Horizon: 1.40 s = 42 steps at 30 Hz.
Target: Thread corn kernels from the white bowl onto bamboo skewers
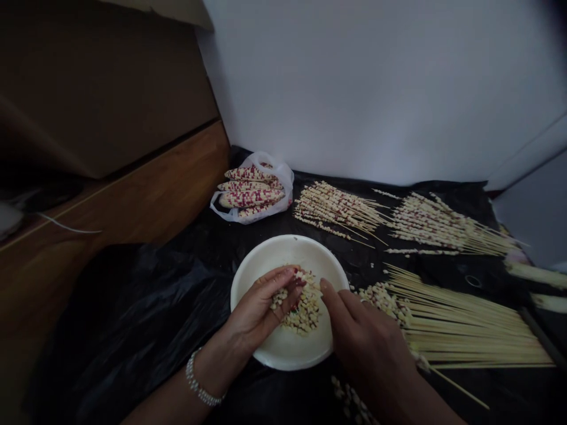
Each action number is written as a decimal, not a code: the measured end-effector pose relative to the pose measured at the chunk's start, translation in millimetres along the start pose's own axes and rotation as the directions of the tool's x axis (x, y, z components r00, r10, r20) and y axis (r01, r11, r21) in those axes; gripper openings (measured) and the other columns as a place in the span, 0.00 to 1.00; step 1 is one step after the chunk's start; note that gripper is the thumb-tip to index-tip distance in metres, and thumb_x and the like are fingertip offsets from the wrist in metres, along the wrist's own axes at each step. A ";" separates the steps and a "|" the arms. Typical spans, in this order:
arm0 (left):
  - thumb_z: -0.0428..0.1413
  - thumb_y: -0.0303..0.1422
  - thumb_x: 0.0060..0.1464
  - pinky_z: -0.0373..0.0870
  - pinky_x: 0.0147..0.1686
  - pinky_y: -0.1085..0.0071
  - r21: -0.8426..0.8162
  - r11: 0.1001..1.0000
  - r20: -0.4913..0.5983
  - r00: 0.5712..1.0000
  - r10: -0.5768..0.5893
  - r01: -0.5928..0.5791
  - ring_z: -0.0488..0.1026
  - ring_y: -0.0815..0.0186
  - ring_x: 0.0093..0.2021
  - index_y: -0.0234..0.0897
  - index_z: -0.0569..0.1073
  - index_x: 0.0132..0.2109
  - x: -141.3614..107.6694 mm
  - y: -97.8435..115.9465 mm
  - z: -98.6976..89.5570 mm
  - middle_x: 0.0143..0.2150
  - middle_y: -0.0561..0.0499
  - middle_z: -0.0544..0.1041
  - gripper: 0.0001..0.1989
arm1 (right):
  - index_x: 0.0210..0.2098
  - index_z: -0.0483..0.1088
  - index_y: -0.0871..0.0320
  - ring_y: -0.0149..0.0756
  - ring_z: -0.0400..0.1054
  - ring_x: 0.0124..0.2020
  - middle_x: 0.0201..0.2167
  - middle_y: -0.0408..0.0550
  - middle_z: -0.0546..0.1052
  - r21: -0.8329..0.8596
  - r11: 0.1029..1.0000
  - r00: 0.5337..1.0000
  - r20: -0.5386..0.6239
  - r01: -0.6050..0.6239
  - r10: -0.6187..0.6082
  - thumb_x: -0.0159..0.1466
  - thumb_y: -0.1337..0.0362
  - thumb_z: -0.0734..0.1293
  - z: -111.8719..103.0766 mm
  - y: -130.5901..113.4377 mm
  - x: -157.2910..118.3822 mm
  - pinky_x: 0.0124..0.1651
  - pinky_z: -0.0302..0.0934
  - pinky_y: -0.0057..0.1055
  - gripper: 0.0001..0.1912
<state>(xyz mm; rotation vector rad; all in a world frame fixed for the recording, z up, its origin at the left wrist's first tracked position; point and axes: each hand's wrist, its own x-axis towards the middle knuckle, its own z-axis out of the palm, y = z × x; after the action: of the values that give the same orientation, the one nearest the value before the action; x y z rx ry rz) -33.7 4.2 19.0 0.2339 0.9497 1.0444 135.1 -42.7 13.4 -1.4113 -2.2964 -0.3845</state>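
My left hand [252,310] is curled over a white round bowl [287,354] and pinches a small clump of corn kernels [279,300] against the fingers. More pale kernels [305,313] lie in a heap in the bowl. My right hand [367,330] reaches over the bowl's right rim, its fingertips close to that heap. I cannot tell whether those fingers hold anything. A beaded bracelet [201,383] circles my left wrist.
Bamboo skewers [469,330] fan out beside a kernel pile [383,301] on a black plastic sheet [133,330]. Bundles of kernel-threaded skewers [443,227] lie behind, near speckled corn cobs [250,192] in a plastic bag. A wooden panel [110,189] stands left; a white wall [376,88] rises behind.
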 end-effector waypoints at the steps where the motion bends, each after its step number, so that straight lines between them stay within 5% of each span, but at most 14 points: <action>1: 0.63 0.24 0.46 0.75 0.37 0.78 -0.022 1.000 -0.019 1.000 0.013 -0.014 0.76 0.72 0.33 0.33 0.78 0.34 0.7 0.4 -0.7 0.33 0.52 0.79 0.05 | 0.51 0.66 0.65 0.30 0.62 0.23 0.28 0.49 0.73 0.011 1.000 1.000 -0.001 -0.008 0.008 0.59 0.76 0.58 -0.4 0.1 -0.8 0.25 0.52 0.29 0.21; 19: 0.63 0.24 0.46 0.76 0.38 0.75 -0.006 1.000 -0.013 1.000 0.014 -0.014 0.76 0.70 0.34 0.30 0.78 0.34 0.5 -2.4 -2.3 0.33 0.49 0.79 0.05 | 0.44 0.70 0.68 0.30 0.61 0.21 0.26 0.49 0.73 -0.068 0.993 0.994 -0.047 0.100 -0.103 0.57 0.75 0.58 -10.3 -2.6 6.4 0.25 0.51 0.29 0.17; 25: 0.63 0.26 0.46 0.74 0.40 0.76 0.019 0.999 0.040 0.999 -0.029 0.028 0.76 0.70 0.35 0.31 0.77 0.34 -2.3 -8.3 1.5 0.34 0.50 0.79 0.05 | 0.35 0.70 0.62 0.30 0.62 0.20 0.22 0.45 0.70 -0.050 0.998 0.999 -0.017 0.029 -0.030 0.56 0.76 0.61 -5.6 -13.5 21.5 0.23 0.51 0.28 0.10; 31: 0.60 0.20 0.47 0.74 0.41 0.76 -0.085 0.989 -0.105 0.986 -0.132 0.123 0.76 0.71 0.36 0.31 0.76 0.34 -0.3 -1.6 6.3 0.36 0.49 0.79 0.06 | 0.35 0.71 0.63 0.34 0.67 0.23 0.25 0.49 0.74 -0.116 0.993 0.998 0.052 0.031 -0.025 0.57 0.77 0.60 -20.7 -18.0 35.8 0.27 0.60 0.31 0.11; 34: 0.57 0.18 0.50 0.74 0.40 0.77 -0.144 0.981 -0.147 0.977 -0.152 0.131 0.77 0.70 0.37 0.31 0.76 0.35 0.2 5.1 5.2 0.35 0.49 0.79 0.07 | 0.51 0.67 0.68 0.47 0.70 0.45 0.46 0.62 0.74 -0.158 0.972 0.984 -0.004 0.175 -0.178 0.61 0.72 0.58 -40.6 -0.3 21.3 0.43 0.65 0.40 0.19; 36: 0.57 0.19 0.50 0.75 0.39 0.76 -0.162 0.979 -0.161 0.976 -0.149 0.122 0.77 0.69 0.35 0.31 0.76 0.35 0.3 9.5 3.1 0.34 0.49 0.79 0.06 | 0.54 0.65 0.65 0.48 0.68 0.49 0.51 0.61 0.72 -0.191 0.961 0.979 0.055 0.201 -0.194 0.63 0.67 0.58 -48.6 17.0 1.8 0.45 0.64 0.43 0.20; 40: 0.59 0.19 0.48 0.77 0.39 0.73 -0.172 0.981 -0.170 0.978 -0.122 0.092 0.77 0.69 0.32 0.30 0.76 0.36 -0.6 13.1 0.4 0.32 0.49 0.79 0.06 | 0.56 0.63 0.60 0.36 0.73 0.32 0.41 0.52 0.78 -0.126 0.981 0.970 0.210 0.150 -0.121 0.64 0.67 0.56 -48.2 35.3 -37.2 0.27 0.64 0.28 0.21; 42: 0.59 0.19 0.48 0.77 0.39 0.72 -0.159 0.985 -0.174 0.980 -0.095 0.068 0.77 0.70 0.32 0.30 0.76 0.35 -1.5 11.7 -0.5 0.33 0.50 0.79 0.06 | 0.57 0.60 0.57 0.32 0.72 0.30 0.40 0.49 0.79 -0.046 0.996 0.975 0.212 0.078 -0.067 0.63 0.70 0.55 -46.7 30.0 -47.5 0.27 0.64 0.26 0.23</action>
<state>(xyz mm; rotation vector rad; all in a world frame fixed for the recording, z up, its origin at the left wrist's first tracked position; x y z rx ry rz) -41.7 9.0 26.3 -0.0277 1.0285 1.0694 190.3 -86.8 31.9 -1.4592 -2.5299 -0.3356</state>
